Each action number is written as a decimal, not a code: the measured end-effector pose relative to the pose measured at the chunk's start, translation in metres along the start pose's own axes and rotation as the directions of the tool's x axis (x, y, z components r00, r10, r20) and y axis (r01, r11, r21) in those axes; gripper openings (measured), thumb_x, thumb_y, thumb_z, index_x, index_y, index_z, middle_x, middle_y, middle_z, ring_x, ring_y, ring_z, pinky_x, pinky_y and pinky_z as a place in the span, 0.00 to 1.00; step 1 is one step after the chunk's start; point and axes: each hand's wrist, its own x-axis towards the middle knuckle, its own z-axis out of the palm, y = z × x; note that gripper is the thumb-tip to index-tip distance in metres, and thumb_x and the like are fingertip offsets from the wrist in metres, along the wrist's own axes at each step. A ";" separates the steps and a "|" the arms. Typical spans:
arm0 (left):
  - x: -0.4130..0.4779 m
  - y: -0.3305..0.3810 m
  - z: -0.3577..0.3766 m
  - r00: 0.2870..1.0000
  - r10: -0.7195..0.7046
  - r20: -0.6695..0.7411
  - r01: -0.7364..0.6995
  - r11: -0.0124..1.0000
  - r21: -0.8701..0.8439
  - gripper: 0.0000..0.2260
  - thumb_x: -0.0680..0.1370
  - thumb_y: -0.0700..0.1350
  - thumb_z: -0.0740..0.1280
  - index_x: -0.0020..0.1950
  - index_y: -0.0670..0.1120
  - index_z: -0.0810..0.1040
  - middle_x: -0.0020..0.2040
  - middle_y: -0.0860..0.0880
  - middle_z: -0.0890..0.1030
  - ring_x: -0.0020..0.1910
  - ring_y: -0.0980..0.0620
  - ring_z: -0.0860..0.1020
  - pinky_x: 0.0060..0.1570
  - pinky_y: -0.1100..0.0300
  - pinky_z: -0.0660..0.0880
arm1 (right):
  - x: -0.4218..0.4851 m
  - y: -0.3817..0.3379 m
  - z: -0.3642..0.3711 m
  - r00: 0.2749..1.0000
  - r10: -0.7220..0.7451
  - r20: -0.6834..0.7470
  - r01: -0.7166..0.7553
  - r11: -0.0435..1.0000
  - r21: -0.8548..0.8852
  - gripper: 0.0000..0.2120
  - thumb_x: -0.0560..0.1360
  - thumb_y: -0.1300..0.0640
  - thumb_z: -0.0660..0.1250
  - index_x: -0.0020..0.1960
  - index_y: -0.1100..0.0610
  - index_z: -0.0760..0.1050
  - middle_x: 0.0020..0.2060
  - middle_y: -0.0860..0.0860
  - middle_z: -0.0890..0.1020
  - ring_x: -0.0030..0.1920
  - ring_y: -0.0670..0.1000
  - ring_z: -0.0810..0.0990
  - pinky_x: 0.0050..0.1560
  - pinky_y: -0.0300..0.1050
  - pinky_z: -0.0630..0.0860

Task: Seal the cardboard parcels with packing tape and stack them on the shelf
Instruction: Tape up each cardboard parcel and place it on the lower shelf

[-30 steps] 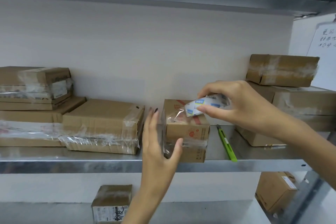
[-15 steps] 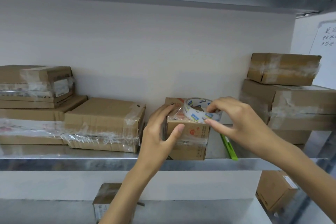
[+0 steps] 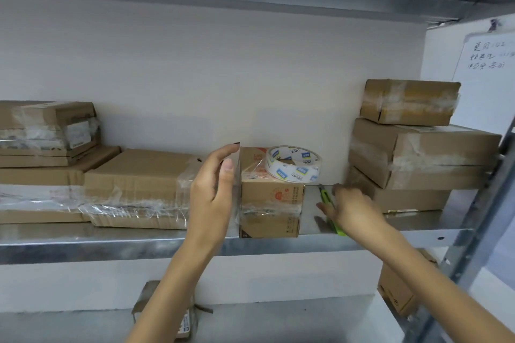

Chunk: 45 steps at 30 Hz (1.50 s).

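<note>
Tape roll [image 3: 293, 163] sits on top of the small box [image 3: 271, 198] on the shelf [image 3: 111, 242]. Your left hand [image 3: 213, 189] is open beside that box, holding nothing. Your right hand [image 3: 352, 210] rests on the green cutter [image 3: 325, 195] right of it; I cannot tell if it grips.

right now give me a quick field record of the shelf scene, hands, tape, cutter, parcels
left hand: open, upright beside the small parcel's left face, holding nothing
right hand: on the shelf, reaching over the green utility knife; grip unclear
small parcel: upright near the shelf's front edge, clear tape around it
tape roll: resting on top of the small parcel
flat parcels: taped, left of the hands
stacked parcels: taped, at right
metal shelf: holds everything above
</note>
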 end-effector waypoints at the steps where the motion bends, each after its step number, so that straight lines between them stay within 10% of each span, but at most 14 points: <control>1: 0.000 0.000 0.001 1.000 -0.004 -0.004 0.004 1.000 -0.006 0.16 0.82 0.48 0.55 0.64 0.47 0.76 0.62 0.58 0.78 0.64 0.62 0.73 0.59 0.73 0.65 | 0.004 -0.005 0.002 1.000 0.024 0.004 -0.024 0.999 -0.022 0.19 0.77 0.44 0.63 0.58 0.58 0.70 0.57 0.56 0.78 0.58 0.59 0.77 0.46 0.47 0.71; 10: 0.005 -0.004 -0.008 0.999 -0.031 -0.013 0.030 1.000 -0.007 0.13 0.82 0.37 0.58 0.61 0.45 0.78 0.58 0.54 0.81 0.61 0.61 0.76 0.60 0.70 0.69 | 0.008 0.001 0.001 0.999 0.015 0.046 -0.014 1.000 -0.023 0.14 0.76 0.59 0.61 0.61 0.57 0.69 0.57 0.60 0.78 0.57 0.61 0.77 0.46 0.47 0.72; 16: 0.019 -0.003 -0.011 0.985 -0.048 0.166 0.028 0.993 0.118 0.10 0.79 0.37 0.64 0.53 0.46 0.84 0.51 0.55 0.84 0.52 0.64 0.79 0.52 0.71 0.72 | -0.051 0.000 -0.045 0.900 -0.095 -0.425 0.206 0.952 0.224 0.26 0.73 0.69 0.66 0.68 0.53 0.71 0.49 0.61 0.82 0.46 0.66 0.80 0.42 0.53 0.73; 20: 0.026 -0.002 -0.013 0.971 -0.086 0.224 0.061 0.991 0.116 0.07 0.78 0.39 0.67 0.47 0.48 0.85 0.48 0.54 0.84 0.49 0.64 0.80 0.50 0.73 0.72 | -0.102 -0.036 -0.079 0.756 -0.298 -0.583 0.403 0.913 0.056 0.28 0.71 0.68 0.70 0.66 0.48 0.74 0.48 0.51 0.83 0.40 0.61 0.82 0.35 0.53 0.79; 27: 0.039 -0.003 -0.019 0.938 -0.180 0.297 0.146 0.980 0.133 0.04 0.76 0.44 0.71 0.45 0.47 0.84 0.47 0.54 0.84 0.50 0.60 0.80 0.53 0.66 0.74 | -0.117 -0.082 -0.070 0.832 -0.410 -0.374 0.400 0.910 -0.107 0.29 0.66 0.63 0.77 0.62 0.43 0.75 0.40 0.46 0.78 0.30 0.55 0.79 0.24 0.41 0.65; 33: 0.037 0.004 -0.017 0.956 -0.202 0.214 0.177 0.975 0.131 0.03 0.73 0.42 0.74 0.39 0.47 0.83 0.42 0.55 0.85 0.44 0.65 0.80 0.47 0.75 0.70 | -0.121 -0.097 -0.073 0.865 -0.361 -0.349 0.331 0.933 -0.142 0.25 0.81 0.59 0.58 0.72 0.40 0.54 0.59 0.44 0.72 0.48 0.53 0.79 0.38 0.45 0.65; 45: 0.029 0.011 -0.013 0.977 -0.177 0.122 0.155 0.973 0.171 0.04 0.73 0.42 0.74 0.38 0.47 0.82 0.39 0.52 0.85 0.42 0.60 0.82 0.45 0.68 0.77 | -0.118 -0.113 -0.072 0.933 -0.279 -0.226 0.248 0.956 -0.156 0.27 0.79 0.65 0.57 0.71 0.45 0.55 0.48 0.48 0.66 0.48 0.55 0.79 0.29 0.45 0.56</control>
